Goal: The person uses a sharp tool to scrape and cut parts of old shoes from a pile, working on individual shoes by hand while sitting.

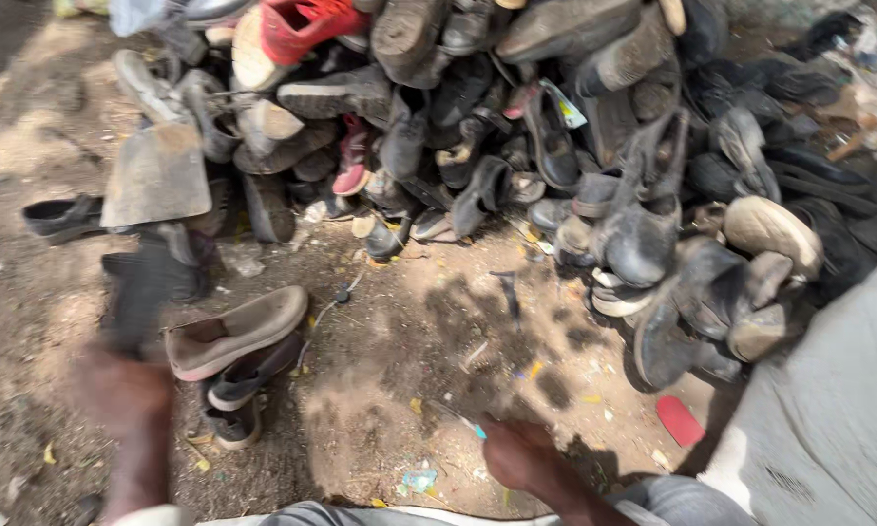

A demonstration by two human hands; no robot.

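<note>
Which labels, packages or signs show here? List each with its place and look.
Tag: in the shoe pile, upper middle; small tilted slip, white with green and yellow.
Wrapper scrap: on the dirt ground, left of the right hand; crumpled, pale blue-white.
No signs or screens.

We are outdoors over bare dirt ground [400, 331], brown, dusty and strewn with small scraps of litter. Strong sunlight falls across it and throws hard, dark shadows near the middle. A big heap of worn shoes [516, 127] fills the far side, mostly black and grey, a few red. A flat red scrap [679, 420] lies on the dirt at the right, beside a pale grey cloth [828, 419].
</note>
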